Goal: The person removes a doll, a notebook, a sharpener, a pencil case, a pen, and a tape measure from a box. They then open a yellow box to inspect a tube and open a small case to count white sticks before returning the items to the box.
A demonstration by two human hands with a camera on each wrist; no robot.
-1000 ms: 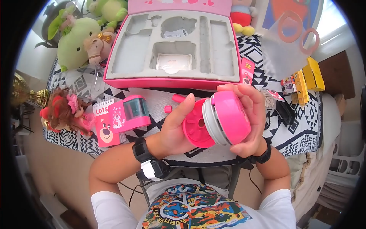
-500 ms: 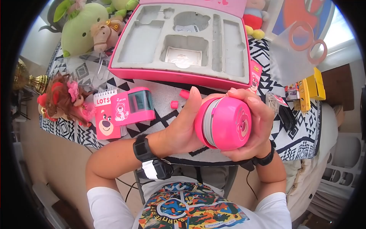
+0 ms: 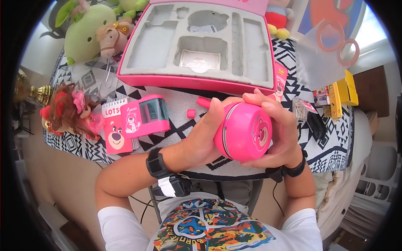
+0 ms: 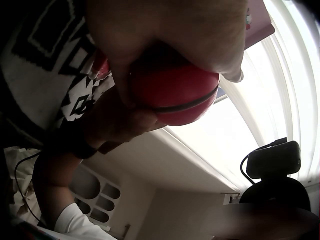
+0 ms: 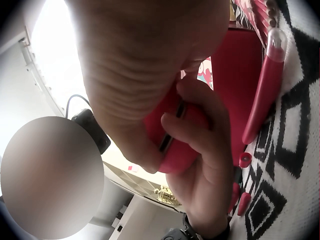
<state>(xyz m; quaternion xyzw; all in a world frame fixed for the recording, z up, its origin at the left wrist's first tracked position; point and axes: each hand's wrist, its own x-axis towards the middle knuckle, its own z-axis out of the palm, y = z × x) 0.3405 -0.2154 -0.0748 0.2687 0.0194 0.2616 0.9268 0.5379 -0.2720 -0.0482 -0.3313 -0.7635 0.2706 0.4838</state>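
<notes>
A round pink two-part case (image 3: 247,131) with a bear face on its domed end is held over the near side of the table. My left hand (image 3: 199,142) grips its left half, thumb pointing up along the side. My right hand (image 3: 284,129) wraps its fingers over the domed half. Only a thin dark seam shows between the halves. In the left wrist view the pink case (image 4: 175,92) is partly covered by the hands. The right wrist view shows fingers of both hands around the case (image 5: 192,122).
Behind the hands is a large pink box (image 3: 197,81) with a grey molded insert. To the left lie a bear notepad (image 3: 115,136), a pink device with a teal window (image 3: 155,113) and a doll (image 3: 75,111). A small pink piece (image 3: 191,113) and yellow boxes (image 3: 346,90) are also on the patterned cloth.
The two halves came together: the case was open with its ribbed inside and grey ring showing, and now just a thin seam is visible. The bear face has turned toward the head camera.
</notes>
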